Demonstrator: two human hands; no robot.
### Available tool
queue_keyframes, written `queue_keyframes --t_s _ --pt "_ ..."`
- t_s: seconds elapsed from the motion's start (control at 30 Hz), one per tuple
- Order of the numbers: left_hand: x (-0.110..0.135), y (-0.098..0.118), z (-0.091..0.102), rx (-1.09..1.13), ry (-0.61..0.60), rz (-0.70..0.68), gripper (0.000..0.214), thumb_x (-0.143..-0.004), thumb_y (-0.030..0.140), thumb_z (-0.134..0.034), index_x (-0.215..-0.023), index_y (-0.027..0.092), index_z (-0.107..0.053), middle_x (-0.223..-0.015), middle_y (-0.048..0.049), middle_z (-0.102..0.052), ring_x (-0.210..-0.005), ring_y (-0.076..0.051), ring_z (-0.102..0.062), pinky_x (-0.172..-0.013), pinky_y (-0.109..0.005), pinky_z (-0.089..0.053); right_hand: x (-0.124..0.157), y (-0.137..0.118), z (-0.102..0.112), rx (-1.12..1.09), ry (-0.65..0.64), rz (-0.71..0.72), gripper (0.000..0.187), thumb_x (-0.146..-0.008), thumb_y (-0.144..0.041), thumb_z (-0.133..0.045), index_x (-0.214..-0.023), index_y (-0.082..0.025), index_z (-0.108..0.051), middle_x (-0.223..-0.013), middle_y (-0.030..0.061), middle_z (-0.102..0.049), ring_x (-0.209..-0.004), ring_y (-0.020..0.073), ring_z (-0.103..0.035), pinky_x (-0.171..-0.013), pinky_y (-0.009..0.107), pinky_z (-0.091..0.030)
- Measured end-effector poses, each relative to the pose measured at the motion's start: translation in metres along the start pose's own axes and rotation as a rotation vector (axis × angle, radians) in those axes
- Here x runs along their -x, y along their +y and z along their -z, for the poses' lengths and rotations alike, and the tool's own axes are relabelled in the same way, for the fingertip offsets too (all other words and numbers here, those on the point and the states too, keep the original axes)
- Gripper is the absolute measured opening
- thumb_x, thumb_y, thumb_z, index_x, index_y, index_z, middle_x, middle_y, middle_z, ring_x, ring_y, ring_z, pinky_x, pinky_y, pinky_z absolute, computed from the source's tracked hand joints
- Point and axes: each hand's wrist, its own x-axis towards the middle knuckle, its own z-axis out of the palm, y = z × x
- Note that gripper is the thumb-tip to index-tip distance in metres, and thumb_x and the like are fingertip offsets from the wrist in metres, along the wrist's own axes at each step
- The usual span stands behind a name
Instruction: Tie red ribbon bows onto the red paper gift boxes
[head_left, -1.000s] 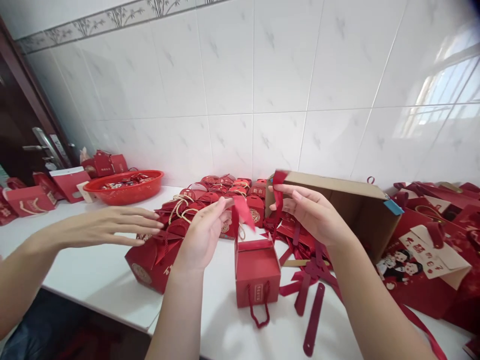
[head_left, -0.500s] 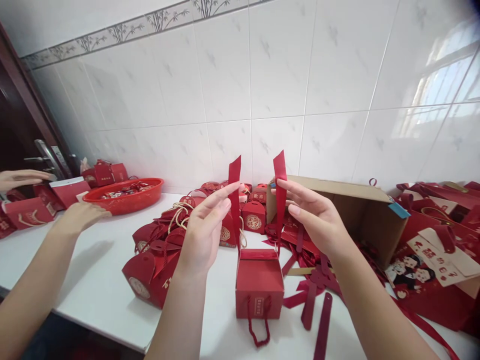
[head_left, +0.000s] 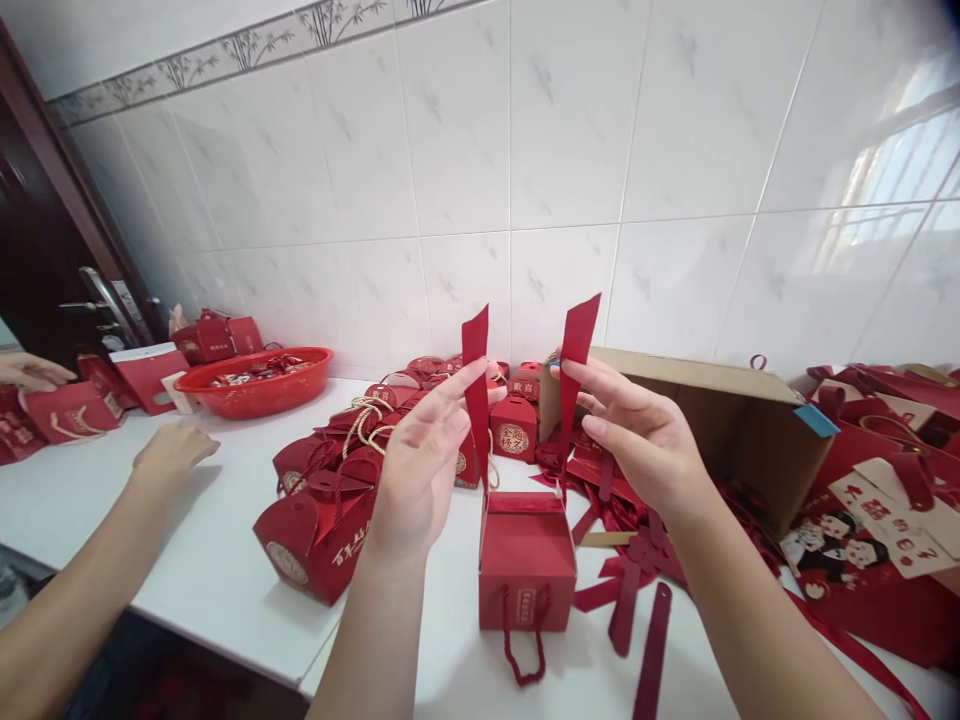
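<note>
Red box (head_left: 527,555) sits below, between left hand (head_left: 420,460) and right hand (head_left: 646,432).

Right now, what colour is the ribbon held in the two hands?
The ribbon is plain red; it shows best in the head view.

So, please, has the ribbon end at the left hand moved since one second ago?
Yes, upward. Judged by the tiled wall, the ribbon end at the left hand now shows against tiles; earlier it drooped lower, over the red boxes.
</note>
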Motion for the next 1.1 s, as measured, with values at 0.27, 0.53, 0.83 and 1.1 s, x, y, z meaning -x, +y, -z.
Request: queue_keyframes --t_s 0.27,0.53,0.83,1.1 --pt "0.002 0.005 -0.001 -0.016 0.086 0.023 0.032 -0.085 0.025 -0.062 -0.116 0.025 -0.068 -0.132 -0.0056 -0.06 -0.114 -0.024 -0.061 -0.104 -0.036 -0.044 0.002 -0.011 -0.007 -0.087 0.046 -0.076 0.033 -0.084 -0.028 -0.066 -0.117 -0.033 -0.066 -0.128 0.0013 -0.062 -0.124 0.0263 -0.053 -0.107 0.048 -0.041" --pt "0.008 0.004 -0.006 -0.076 0.151 -0.005 0.029 -0.085 0.016 -0.063 -0.109 0.03 -0.071 -0.116 -0.0005 -0.069 -0.089 -0.014 -0.069 -0.081 -0.024 -0.056 0.002 -0.025 -0.016 -0.127 0.223 -0.162 0.018 -0.083 -0.026 -0.069 -0.098 -0.032 -0.074 -0.098 -0.0006 -0.075 -0.089 0.0193 -0.071 -0.087 0.04 -0.058" --pt "0.016 0.008 -0.014 -0.194 0.123 0.045 0.024 -0.083 0.021 -0.066 -0.105 0.029 -0.072 -0.077 0.0003 -0.072 -0.062 -0.011 -0.062 -0.063 -0.023 -0.053 0.005 -0.033 -0.025 -0.054 0.129 -0.207 0.017 -0.083 -0.023 -0.068 -0.099 -0.024 -0.072 -0.073 0.001 -0.071 -0.06 0.0126 -0.065 -0.06 0.028 -0.059" --pt "0.02 0.013 -0.022 -0.331 0.176 0.172 0.068 -0.079 0.023 -0.07 -0.139 0.027 -0.038 -0.072 0.0012 -0.069 -0.063 -0.015 -0.063 -0.061 -0.026 -0.052 0.005 -0.042 -0.033 -0.043 -0.046 -0.298 0.034 -0.081 -0.021 -0.068 -0.115 -0.021 -0.065 -0.092 0.0051 -0.072 -0.082 0.0185 -0.07 -0.077 0.034 -0.06"
